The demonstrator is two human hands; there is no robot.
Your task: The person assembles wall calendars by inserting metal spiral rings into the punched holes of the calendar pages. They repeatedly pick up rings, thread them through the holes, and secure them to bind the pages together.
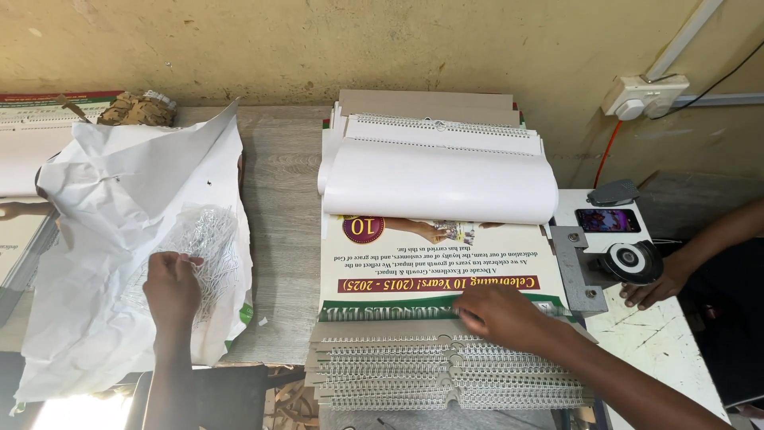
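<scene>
Glossy paper calendar sheets (446, 263), shiny metal wire bindings (446, 370), crumpled matt white paper (103, 207), grainy wood-look tabletop (282, 199).

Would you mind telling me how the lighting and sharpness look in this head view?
Head view: even, soft light; a blown-out glare patch at the bottom left; left hand and right hand sharp, without motion blur; table edges bow slightly from the wide lens.
</scene>
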